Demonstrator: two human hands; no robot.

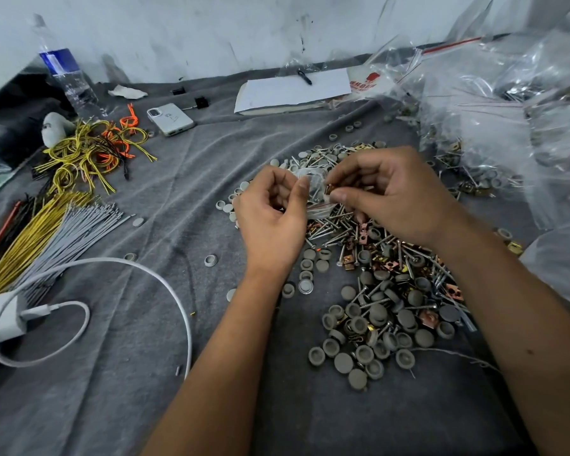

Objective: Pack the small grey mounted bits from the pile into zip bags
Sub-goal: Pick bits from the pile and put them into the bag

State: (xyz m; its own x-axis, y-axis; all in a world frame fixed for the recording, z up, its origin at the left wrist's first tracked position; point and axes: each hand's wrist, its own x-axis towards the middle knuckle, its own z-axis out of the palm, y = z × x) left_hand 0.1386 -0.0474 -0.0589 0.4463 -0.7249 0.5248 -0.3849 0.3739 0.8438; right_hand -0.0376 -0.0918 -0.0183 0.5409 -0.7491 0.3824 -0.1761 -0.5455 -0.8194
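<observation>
A pile of small grey round bits (374, 327), screws and copper clips lies on the grey cloth at centre right. Above the pile's far end, my left hand (270, 215) pinches one side of a small clear zip bag (313, 189) with thumb and fingers. My right hand (389, 192) pinches the bag's other side, with a small copper clip (330, 189) at its fingertips by the bag's mouth. The bag holds some screws; most of it is hidden between my hands.
A heap of clear zip bags (507, 103) fills the right side. Yellow, orange and grey wire ties (79, 179) lie at left, with a white charger and cable (119, 311) in front. A phone (170, 119), a bottle (68, 74) and a notepad (293, 90) sit at the back.
</observation>
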